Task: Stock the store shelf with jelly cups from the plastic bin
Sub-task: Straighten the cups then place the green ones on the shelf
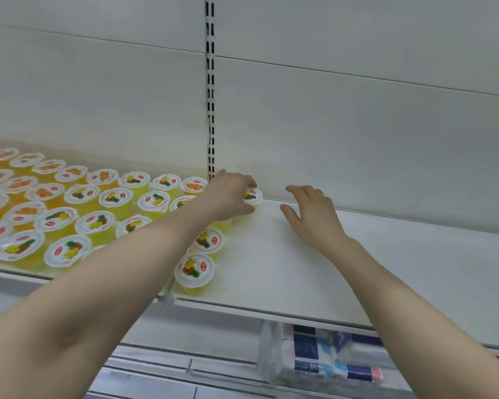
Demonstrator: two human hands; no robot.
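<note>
Left hand [231, 197] gripped a jelly cup [253, 196] down at the shelf [300, 272] back, right hand [311, 208] just beside it, spread and empty; placing step, next probably let go, fetch more from the unseen bin.

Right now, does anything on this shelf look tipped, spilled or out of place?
Nothing stands out. The jelly cups on the shelf all sit upright, lids up, no spill visible. The left hand grips one cup at the back; the right hand is open beside it.
</note>
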